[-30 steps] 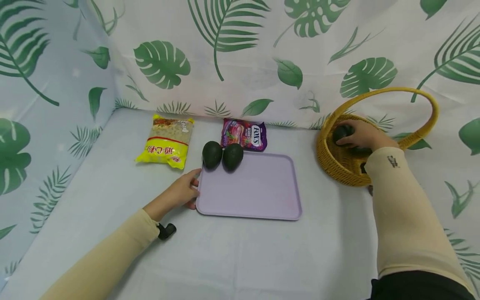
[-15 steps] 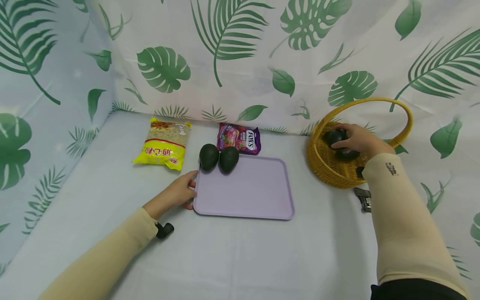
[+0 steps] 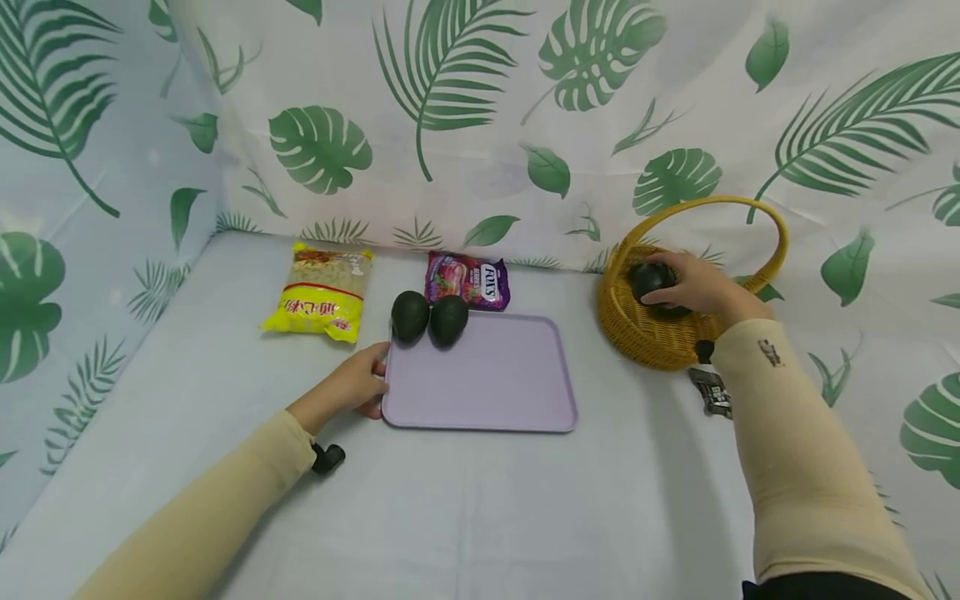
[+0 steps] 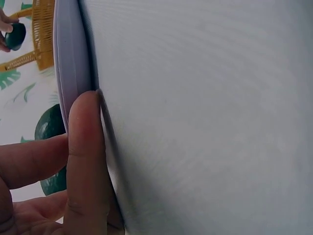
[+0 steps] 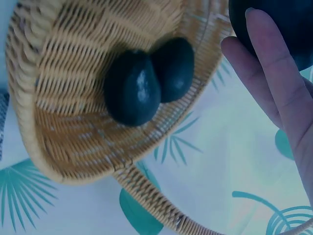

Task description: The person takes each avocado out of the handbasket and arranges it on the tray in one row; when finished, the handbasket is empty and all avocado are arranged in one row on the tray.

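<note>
My right hand [image 3: 693,287] holds a dark green avocado [image 3: 652,282] over the yellow wicker basket [image 3: 622,333]. The right wrist view shows this held avocado [image 5: 288,24] beside the basket's opening, partly cut off by the frame. Two more avocados lie inside the basket, a nearer one [image 5: 132,88] and one behind it [image 5: 173,68]. My left hand [image 3: 352,383] grips the left edge of a lilac tray [image 3: 480,383], one finger along its outer wall [image 4: 73,54]. On the tray's far left corner sit two avocados, a left one [image 3: 410,317] and a right one [image 3: 448,321].
Behind the tray lies a purple Fox's packet [image 3: 468,282]. A yellow bag [image 3: 318,292] with Chinese lettering is to its left. A small black packet [image 3: 711,393] lies in front of the basket, by the right sleeve. The basket's tall handle [image 3: 776,242] arches up at the right.
The head view has turned, so everything appears farther left. More of the black packet shows. My right hand still holds the avocado at the basket, and the left hand stays on the tray.
</note>
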`<state>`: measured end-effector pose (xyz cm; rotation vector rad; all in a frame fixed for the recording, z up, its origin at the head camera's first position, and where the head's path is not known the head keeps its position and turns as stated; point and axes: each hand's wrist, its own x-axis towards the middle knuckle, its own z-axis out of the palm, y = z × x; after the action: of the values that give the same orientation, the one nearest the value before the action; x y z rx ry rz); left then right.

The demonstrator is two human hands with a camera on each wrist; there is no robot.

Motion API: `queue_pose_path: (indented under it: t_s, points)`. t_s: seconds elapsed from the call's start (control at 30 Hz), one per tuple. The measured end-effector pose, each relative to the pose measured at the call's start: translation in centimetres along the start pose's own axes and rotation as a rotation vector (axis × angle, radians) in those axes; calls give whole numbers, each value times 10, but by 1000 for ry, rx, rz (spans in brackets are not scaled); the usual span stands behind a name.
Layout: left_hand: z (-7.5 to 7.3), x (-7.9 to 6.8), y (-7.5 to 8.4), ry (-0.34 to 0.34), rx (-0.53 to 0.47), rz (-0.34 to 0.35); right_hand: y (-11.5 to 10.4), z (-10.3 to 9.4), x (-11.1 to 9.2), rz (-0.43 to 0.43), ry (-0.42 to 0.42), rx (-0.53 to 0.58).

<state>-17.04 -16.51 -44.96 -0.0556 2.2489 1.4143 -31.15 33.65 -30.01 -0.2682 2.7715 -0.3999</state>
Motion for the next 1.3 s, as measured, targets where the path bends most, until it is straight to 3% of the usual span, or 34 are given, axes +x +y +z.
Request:
queue_pose_path:
  t_s: [0.37, 0.57, 0.87, 1.13, 1.3]
  points:
    - [-1, 0, -6, 10, -9, -10, -27, 26, 4, -149, 37, -16]
    - [0, 0, -8, 13, -18, -19, -51, 61, 16, -209, 22, 40]
    - [2, 3, -7, 14, 15, -32, -111, 120, 44, -360, 11, 107]
    - [4, 2, -4, 18, 0, -34, -150, 153, 60, -415, -16, 127]
    - [2, 1, -2, 24, -1, -16, -163, 165, 62, -430, 24, 89]
